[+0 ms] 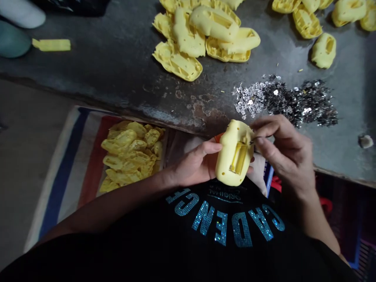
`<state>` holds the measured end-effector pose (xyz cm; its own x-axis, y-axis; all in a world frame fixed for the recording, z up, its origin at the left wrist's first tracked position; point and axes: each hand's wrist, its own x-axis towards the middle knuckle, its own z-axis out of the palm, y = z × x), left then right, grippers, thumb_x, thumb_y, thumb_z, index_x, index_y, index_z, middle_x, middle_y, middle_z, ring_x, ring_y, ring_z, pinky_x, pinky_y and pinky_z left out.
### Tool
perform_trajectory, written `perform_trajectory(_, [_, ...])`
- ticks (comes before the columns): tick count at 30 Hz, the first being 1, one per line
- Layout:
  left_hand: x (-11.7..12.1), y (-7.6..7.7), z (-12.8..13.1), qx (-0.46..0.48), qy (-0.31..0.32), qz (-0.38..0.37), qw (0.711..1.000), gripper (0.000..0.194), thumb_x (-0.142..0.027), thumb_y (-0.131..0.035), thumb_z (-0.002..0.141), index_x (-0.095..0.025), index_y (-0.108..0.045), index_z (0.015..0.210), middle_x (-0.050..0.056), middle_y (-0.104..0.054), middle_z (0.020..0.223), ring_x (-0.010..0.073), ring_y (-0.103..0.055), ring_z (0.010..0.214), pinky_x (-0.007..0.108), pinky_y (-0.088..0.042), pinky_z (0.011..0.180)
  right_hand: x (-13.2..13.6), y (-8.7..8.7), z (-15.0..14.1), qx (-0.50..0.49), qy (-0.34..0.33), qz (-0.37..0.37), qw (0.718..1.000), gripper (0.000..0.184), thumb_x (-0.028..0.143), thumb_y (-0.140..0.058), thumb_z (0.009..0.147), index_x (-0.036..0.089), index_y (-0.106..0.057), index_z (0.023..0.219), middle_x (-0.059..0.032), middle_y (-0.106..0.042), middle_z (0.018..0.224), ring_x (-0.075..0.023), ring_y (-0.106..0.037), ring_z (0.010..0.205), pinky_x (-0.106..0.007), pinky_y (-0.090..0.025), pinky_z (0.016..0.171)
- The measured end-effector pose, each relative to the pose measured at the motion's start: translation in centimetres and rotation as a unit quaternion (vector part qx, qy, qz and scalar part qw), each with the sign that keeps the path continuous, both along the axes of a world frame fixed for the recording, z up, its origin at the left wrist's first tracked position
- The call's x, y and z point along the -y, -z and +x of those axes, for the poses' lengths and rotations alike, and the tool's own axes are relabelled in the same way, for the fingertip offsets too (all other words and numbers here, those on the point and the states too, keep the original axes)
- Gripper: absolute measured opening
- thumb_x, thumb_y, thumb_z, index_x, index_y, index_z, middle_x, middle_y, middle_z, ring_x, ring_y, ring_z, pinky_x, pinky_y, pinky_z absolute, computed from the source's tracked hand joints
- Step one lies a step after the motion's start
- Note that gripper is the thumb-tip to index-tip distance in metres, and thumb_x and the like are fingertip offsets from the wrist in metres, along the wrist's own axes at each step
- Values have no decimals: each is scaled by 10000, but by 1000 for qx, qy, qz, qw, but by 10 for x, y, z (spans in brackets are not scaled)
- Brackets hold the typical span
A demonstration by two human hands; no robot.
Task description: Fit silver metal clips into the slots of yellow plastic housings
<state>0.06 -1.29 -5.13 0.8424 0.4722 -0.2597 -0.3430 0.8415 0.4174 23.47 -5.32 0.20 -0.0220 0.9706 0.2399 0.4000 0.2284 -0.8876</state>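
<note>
In the head view, I have the yellow shell (227,154) in front of my chest, off the near edge of the table (102,70), with its long recess (241,156) facing up. My left grip (196,162) closes around it, thumb on the near side and fingers reaching underneath. My right grip (289,152) is at the upper end of the recess, thumb and forefinger pinching a small dark piece (255,140); it is too small for me to tell its exact shape.

The shell looks like thin moulded plastic, so I judge it light and fairly stiff, a bit slick along its rounded flanks, and weakest at the recess walls. The best hold is across both sides, clear of the opening. The small piece is probably thin, springy and easy to drop, so fingertips on its edges suit it. Beyond lie loose metal pieces (284,100) and a heap of similar shells (190,35)
</note>
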Motion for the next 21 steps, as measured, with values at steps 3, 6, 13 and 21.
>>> perform_trajectory(3, [2, 3, 2, -8, 17, -6, 1000, 821, -544, -819, 919, -209, -605, 1638, 176, -814, 1463, 441, -710, 1470, 668, -508, 1299, 4, 2, -5, 41, -6, 29, 999, 66, 238, -755, 1059, 288, -742, 1016, -51, -784, 1254, -273, -725, 1228, -494, -579, 1081])
perform_trajectory(6, [4, 3, 4, -4, 38, -13, 999, 839, -557, -843, 914, -208, -606, 1639, 176, -816, 1459, 443, -722, 1449, 671, -507, 1294, 7, 6, -1, 80, -4, 50, 996, 57, 243, -781, 1043, 286, -752, 1021, -48, -796, 1200, -271, -739, 1144, -500, -581, 1029])
perform_trajectory(13, [8, -1, 8, 15, 40, -11, 999, 814, -542, -799, 974, -244, -564, 1695, 152, -817, 1470, 431, -757, 1406, 664, -552, 1248, 9, 8, -4, 43, 18, 77, 996, 87, 211, -781, 1034, 282, -761, 986, -45, -799, 1133, -267, -736, 1096, -504, -590, 1013])
perform_trajectory(21, [8, -3, 9, 23, 65, -8, 998, 908, -588, -832, 955, -281, -495, 1740, 169, -804, 1482, 453, -801, 1328, 592, -669, 1061, 15, 10, -3, 117, 26, 104, 987, 40, 260, -784, 1040, 285, -771, 1011, -53, -820, 1124, -283, -773, 1062, -526, -614, 981])
